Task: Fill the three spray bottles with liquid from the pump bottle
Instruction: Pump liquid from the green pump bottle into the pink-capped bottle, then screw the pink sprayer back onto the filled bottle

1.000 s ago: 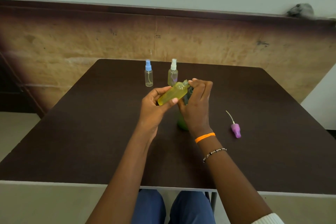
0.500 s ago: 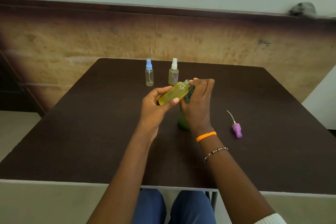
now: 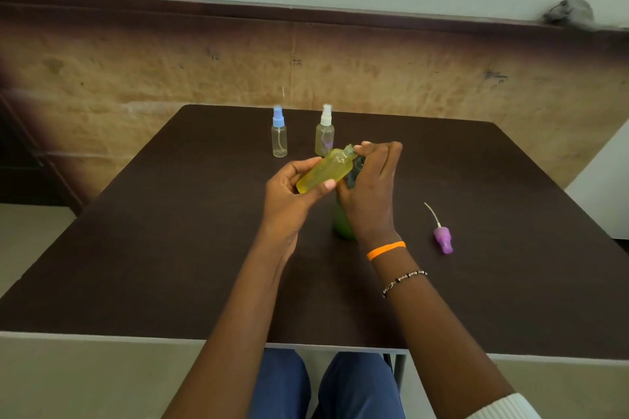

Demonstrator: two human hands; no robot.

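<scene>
My left hand (image 3: 289, 194) grips an uncapped spray bottle (image 3: 326, 170) full of yellow liquid, tilted with its open neck toward the pump. My right hand (image 3: 372, 187) curls over the dark pump head of the green pump bottle (image 3: 342, 224), which stands on the table mostly hidden behind that hand. The bottle's purple spray cap (image 3: 442, 238) with its dip tube lies on the table to the right. At the back stand a blue-capped spray bottle (image 3: 279, 138), which looks nearly clear, and a white-capped spray bottle (image 3: 325, 133) with a pale yellow tint.
Everything sits on a dark brown table (image 3: 170, 248) with a pale front edge. A worn brown wall panel runs behind it. My knees in blue trousers show under the near edge.
The tilted bottle and both hands have barely shifted; the bottle's neck stays at the pump spout.
</scene>
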